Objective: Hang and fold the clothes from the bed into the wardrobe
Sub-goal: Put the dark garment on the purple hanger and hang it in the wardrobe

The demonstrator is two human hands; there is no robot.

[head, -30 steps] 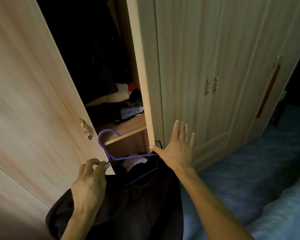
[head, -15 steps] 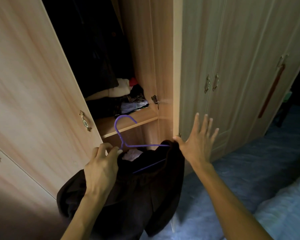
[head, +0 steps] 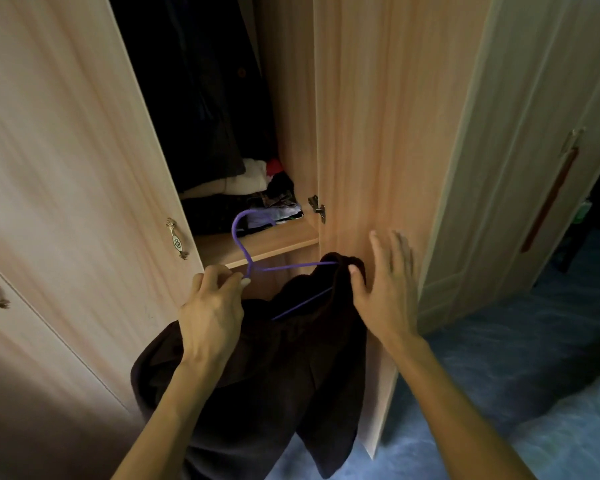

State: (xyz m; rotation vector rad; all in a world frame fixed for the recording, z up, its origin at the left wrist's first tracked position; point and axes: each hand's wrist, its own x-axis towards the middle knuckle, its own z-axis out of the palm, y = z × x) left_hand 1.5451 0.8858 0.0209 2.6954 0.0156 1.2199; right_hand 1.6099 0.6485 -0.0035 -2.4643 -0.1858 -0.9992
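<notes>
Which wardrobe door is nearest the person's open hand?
The open door right of the shelf, with a small latch on its inner face; the right hand spreads beside it. The other open door carries an ornate handle, at far left.

A bedroom in a home. A tall wooden wardrobe [head: 378,133] stands open with hanging and folded clothes [head: 243,188] inside. A blue-covered bed [head: 568,427] sits beside it.

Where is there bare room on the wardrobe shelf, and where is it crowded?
Bare wood: the shelf's front strip, between the folded pile and the shelf edge, widening toward the hinge. Crowded: the back, stacked with clothes, and above left, where dark garments hang.
</notes>
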